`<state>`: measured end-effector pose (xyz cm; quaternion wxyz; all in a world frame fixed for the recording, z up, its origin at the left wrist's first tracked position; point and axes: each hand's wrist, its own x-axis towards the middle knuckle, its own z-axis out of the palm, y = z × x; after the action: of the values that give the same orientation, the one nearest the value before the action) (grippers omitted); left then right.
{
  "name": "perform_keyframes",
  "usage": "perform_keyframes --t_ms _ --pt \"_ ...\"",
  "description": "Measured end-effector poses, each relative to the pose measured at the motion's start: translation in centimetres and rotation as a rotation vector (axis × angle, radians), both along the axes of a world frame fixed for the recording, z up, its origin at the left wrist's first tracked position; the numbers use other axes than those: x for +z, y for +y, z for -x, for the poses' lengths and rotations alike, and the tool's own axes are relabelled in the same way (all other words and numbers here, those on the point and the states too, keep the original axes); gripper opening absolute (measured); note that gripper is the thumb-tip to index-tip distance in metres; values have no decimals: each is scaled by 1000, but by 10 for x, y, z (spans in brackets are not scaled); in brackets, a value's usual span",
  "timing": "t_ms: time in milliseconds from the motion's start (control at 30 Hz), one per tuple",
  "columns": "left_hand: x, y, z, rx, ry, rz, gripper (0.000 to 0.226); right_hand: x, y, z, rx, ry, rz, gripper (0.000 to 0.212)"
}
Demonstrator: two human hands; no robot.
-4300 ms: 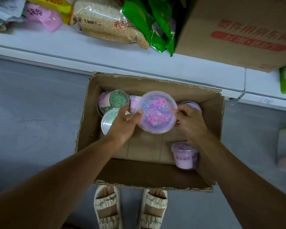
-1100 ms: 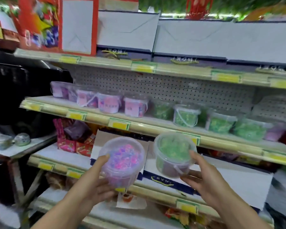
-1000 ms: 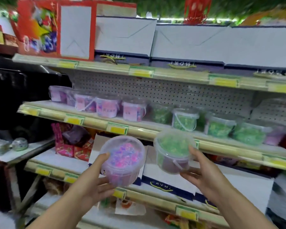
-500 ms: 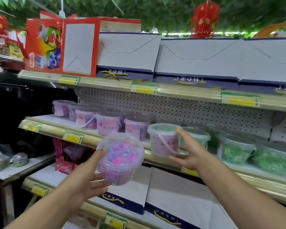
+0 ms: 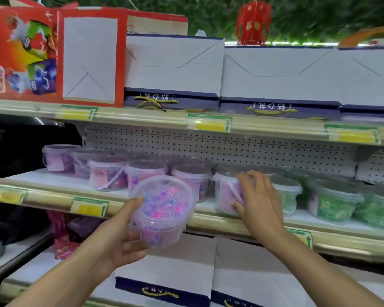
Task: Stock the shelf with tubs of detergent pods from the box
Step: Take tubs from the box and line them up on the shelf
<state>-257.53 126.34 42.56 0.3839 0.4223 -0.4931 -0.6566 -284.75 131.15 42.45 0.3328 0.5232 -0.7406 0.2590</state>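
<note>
Curled under and around a clear tub of pink and purple pods (image 5: pixel 162 210), the left hand (image 5: pixel 118 238) holds it tilted toward the camera in front of the middle shelf (image 5: pixel 49 197), thumb up along the tub's left side and fingers beneath its base. That tub hangs in the air just before the shelf edge, not resting on anything.

Over to the right, the right hand (image 5: pixel 258 201) lies against a tub with a pink label (image 5: pixel 227 194) that already stands on the shelf board, fingers spread and fairly straight over its lid and front, thumb low on the label; motion blur hides whether the fingertips curl round the far side, so a true grip cannot be told.

Along the same shelf a row of purple-pod tubs (image 5: pixel 106 172) runs away to the left, standing upright and close together. On the right stand green-pod tubs (image 5: pixel 334 201), the nearest just beside the right hand. Behind them is a perforated white back panel (image 5: pixel 220 145).

Yellow price tags (image 5: pixel 208 124) sit in the shelf rails. On the shelf above, white folded gift bags with navy bases (image 5: pixel 175 63) stand in line, with a red printed bag (image 5: pixel 22 54) at the far left. A red lantern ornament (image 5: pixel 253 22) hangs above against green foliage. More white and navy bags (image 5: pixel 171 273) lie on the shelf below the hands
</note>
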Motion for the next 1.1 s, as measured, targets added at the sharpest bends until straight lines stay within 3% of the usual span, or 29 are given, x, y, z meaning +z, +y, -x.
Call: perform_keyframes --t_ms 167,467,633,733,800,967,1100 --pt "0 -32 -21 -53 -7 -10 64 11 -23 -2 -88 -49 -22 39" --pt "-6 -68 -56 -62 -34 -9 70 13 -35 -25 -223 91 -86 45" --pt "-6 -84 -80 -59 -36 -8 70 29 -41 -99 329 -93 -146 61" --pt "-5 -95 -101 -27 -44 -11 61 31 -57 -148 597 -64 -284 66" --pt "-2 -105 -117 3 -45 -9 55 27 -73 -174 642 -25 -313 65" --pt "7 -133 -153 52 -51 -16 56 23 -125 -217 757 198 9 31" --pt "15 -159 -176 82 -50 40 63 29 -161 -245 805 249 84 21"
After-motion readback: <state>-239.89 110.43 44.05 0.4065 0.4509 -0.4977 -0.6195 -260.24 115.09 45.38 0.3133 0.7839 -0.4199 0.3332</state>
